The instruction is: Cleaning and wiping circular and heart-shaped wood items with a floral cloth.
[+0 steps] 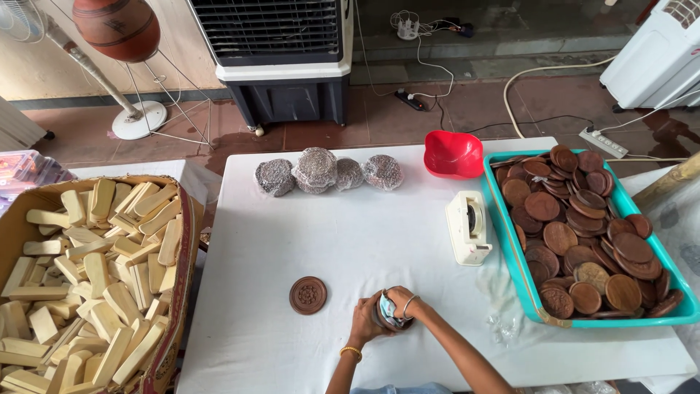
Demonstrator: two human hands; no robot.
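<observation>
White cloth covers the big table (350, 241) where we work. Our cardboard box (186, 241) of pale wood blocks sits left, our teal tray (510, 241) of brown wooden discs right. Near the front edge, our left hand (362, 321) and right hand (401, 300) both grip one round disc (384, 318) with a small cloth (388, 309). Another carved disc (308, 295) lies just left.

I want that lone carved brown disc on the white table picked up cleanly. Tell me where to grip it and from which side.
The carved disc lies flat on the white table, apart from the left hand, so come from above. Probably pinch its round rim at two opposite points: the face is wide and patterned, the edge low, so fingertips may need to tip one side up first.
</observation>
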